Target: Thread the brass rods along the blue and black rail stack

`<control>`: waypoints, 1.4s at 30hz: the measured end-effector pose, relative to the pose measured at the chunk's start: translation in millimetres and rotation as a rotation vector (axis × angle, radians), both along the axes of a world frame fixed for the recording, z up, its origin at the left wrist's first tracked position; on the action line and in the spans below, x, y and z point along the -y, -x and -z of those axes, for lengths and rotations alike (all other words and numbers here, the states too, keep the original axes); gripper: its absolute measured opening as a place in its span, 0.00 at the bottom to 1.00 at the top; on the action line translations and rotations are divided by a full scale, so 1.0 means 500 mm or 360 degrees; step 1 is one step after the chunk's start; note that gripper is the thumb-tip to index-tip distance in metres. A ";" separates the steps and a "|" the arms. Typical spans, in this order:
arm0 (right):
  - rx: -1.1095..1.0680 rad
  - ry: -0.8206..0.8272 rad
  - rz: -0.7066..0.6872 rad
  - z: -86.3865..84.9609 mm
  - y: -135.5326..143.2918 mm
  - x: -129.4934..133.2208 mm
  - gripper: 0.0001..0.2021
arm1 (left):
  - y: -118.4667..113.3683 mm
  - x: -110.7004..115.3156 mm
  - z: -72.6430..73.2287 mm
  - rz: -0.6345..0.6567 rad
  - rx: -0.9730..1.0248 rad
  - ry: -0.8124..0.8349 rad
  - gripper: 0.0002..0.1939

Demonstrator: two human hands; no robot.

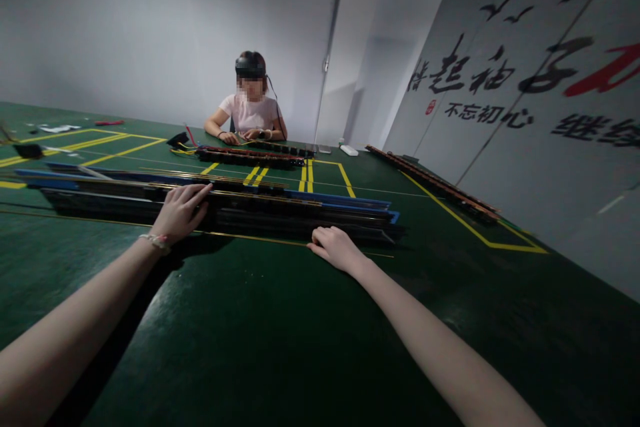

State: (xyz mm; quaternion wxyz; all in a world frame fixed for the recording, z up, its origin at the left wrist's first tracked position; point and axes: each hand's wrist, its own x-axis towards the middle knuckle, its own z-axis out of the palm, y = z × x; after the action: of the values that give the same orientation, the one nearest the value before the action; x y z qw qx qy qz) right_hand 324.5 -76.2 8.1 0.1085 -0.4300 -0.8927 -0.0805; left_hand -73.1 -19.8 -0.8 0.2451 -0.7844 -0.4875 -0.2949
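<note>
Green table (280,340), yellow tape lines (346,180) on top. Near side: long black-and-blue stack (270,219), thin yellow rod (265,238) along front. Beyond: dark strip bundle (250,157). Right: long brownish strip (435,181). Far edge: white box (349,150). Far left: white scraps (59,128), red piece (109,123).

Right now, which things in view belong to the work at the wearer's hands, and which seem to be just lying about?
In the work:
left hand, resting on the strip bundle
right hand, at the thin rod

Seemingly just lying about:
white box
red item
white scrap
</note>
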 end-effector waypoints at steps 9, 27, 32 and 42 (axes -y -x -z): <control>0.0221 -0.0163 -0.0122 -0.001 0.004 0.005 0.07 | 0.003 -0.006 0.007 0.0038 0.0099 0.0040 0.28; 0.0451 -0.0227 -0.0081 -0.012 0.022 0.012 0.05 | 0.000 -0.001 0.006 0.0092 0.0093 0.0019 0.28; 0.0638 -0.0285 0.0009 -0.017 0.045 0.019 0.08 | 0.002 -0.005 0.010 0.0084 0.0091 -0.0005 0.29; 0.0374 -0.0338 0.0055 0.003 0.026 0.017 0.07 | 0.002 -0.002 0.007 0.0131 0.0048 -0.0005 0.36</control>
State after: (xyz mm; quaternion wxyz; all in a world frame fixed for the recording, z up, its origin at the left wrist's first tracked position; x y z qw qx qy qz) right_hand 311.7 -84.9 6.7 0.0469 -0.4192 -0.8781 -0.2259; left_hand -74.0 -19.0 -4.4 0.2266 -0.7988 -0.4581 -0.3173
